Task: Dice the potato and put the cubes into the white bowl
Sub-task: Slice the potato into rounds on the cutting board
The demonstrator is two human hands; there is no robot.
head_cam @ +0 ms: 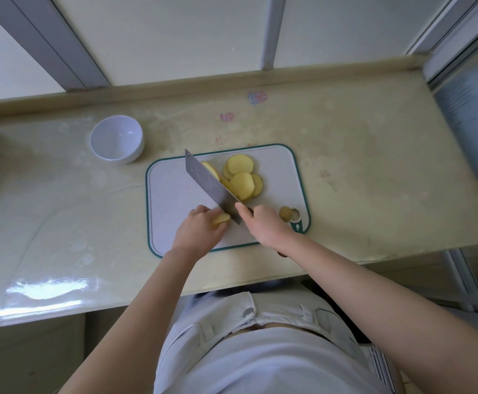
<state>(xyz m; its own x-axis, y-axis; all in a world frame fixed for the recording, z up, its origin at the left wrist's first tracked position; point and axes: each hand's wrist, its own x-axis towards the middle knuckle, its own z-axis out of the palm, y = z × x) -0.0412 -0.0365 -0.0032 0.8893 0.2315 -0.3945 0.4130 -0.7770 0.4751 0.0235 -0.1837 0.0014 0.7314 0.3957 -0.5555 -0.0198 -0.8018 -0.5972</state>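
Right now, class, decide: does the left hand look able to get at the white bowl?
Probably yes. The white bowl stands past the far left corner of the cutting board, on the side of the left hand, only counter between. That hand grips a potato piece, though.

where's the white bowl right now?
In the head view, the white bowl sits on the counter, up and left of the cutting board's far left corner, not touching it.

The cutting board (172,200) lies on the desk (360,166), with the bowl (116,139) behind it to the left. On the board, potato slices (242,177) lie far right. A potato piece (221,218) sits nearer, just left of the knife (209,183), and an end scrap (285,213) lies near the right corner.
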